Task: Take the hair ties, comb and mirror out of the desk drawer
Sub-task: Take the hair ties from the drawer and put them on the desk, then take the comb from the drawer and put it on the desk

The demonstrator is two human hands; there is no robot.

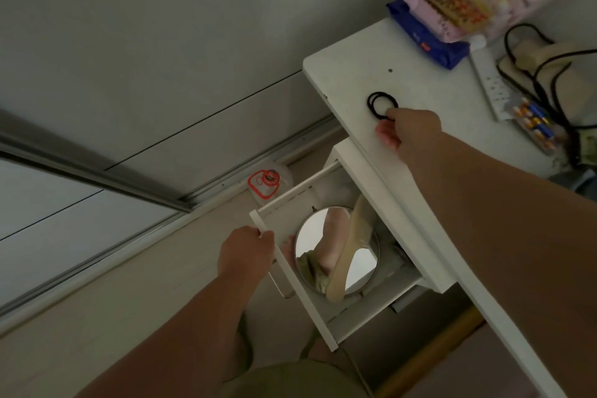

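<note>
right hand (407,132): on the white desk top (349,74), fingers curled, fingertips pinching the near edge of the hair ties (382,106)
hair ties: two black loops, overlapping, lying flat on the desk top near its front edge, out of the drawer
left hand (246,250): closed around the top edge of the drawer front (292,281), near its left corner, thumb side up
drawer: white, pulled out below the desk top, open to view from above
mirror (315,236): round, metal rim, lying flat in the drawer, reflects an arm and some green cloth
comb (347,249): cream, long handle, lies diagonally across the mirror, its far end under the desk edge, handle end past the mirror's near rim
desk top, far side: blue packet (426,39) with pink and patterned packs stacked on it, white power strip (494,87), black cables (533,68), batteries (533,119) in a clear case
floor: clear container with red lid clip (266,182) by the wall track, left of the drawer
</note>
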